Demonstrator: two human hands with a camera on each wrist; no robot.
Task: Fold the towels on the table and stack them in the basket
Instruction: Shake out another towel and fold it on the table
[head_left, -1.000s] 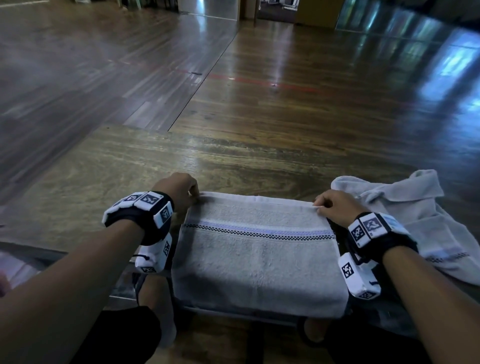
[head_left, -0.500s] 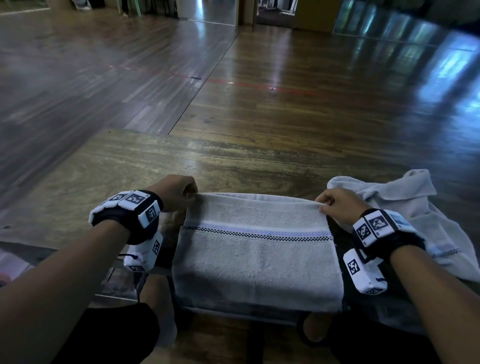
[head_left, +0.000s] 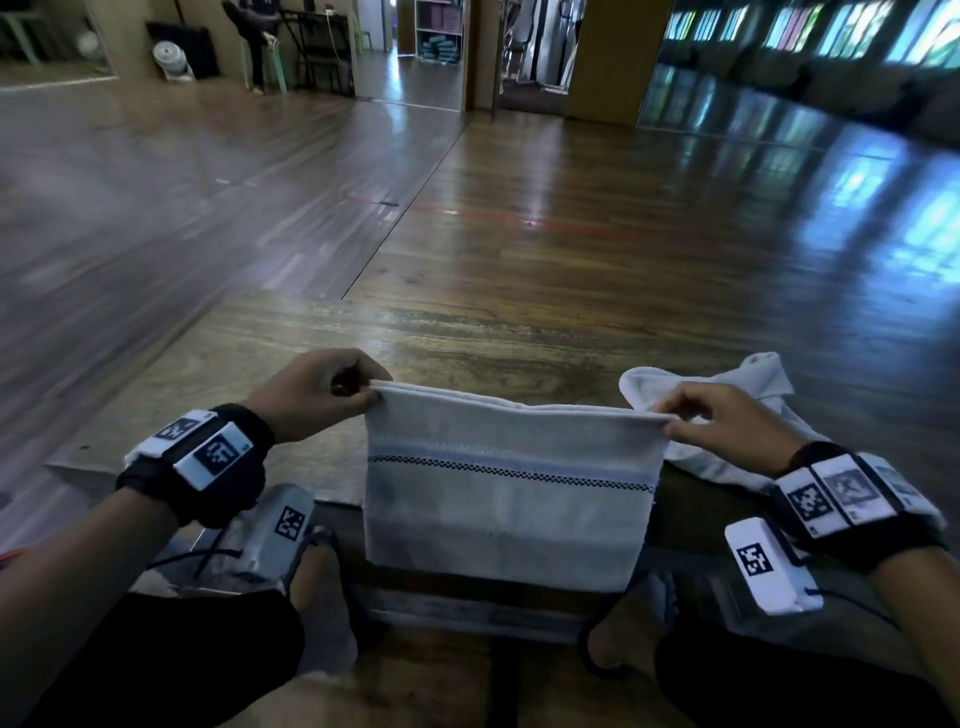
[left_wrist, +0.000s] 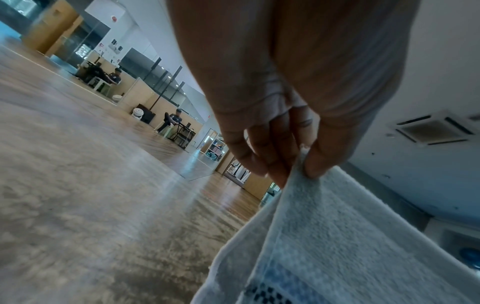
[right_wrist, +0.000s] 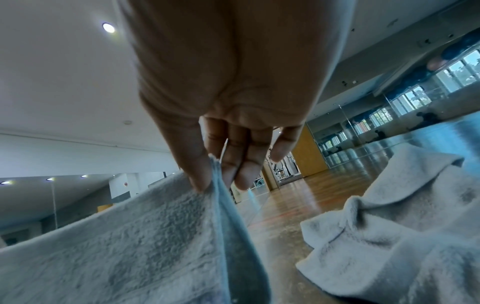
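Observation:
A grey towel (head_left: 509, 499) with a black checked stripe hangs doubled over, stretched between both hands above the near edge of the table. My left hand (head_left: 363, 395) pinches its top left corner between thumb and fingers; the left wrist view shows that pinch (left_wrist: 298, 166) on the towel (left_wrist: 350, 236). My right hand (head_left: 675, 421) pinches the top right corner, seen close in the right wrist view (right_wrist: 213, 174) on the same towel (right_wrist: 116, 246). A second, crumpled pale towel (head_left: 727, 384) lies on the table to the right (right_wrist: 389, 216). No basket is in view.
The wooden table (head_left: 467, 338) stretches ahead, and past it lies a wide wooden floor (head_left: 571, 182). My knees and bare feet (head_left: 317, 597) show below the table edge. Far off, people sit at desks (left_wrist: 174, 121) by the wall.
Both hands have raised the towel's top edge off the table, so it now hangs down instead of lying flat. The head view has tilted up toward the room.

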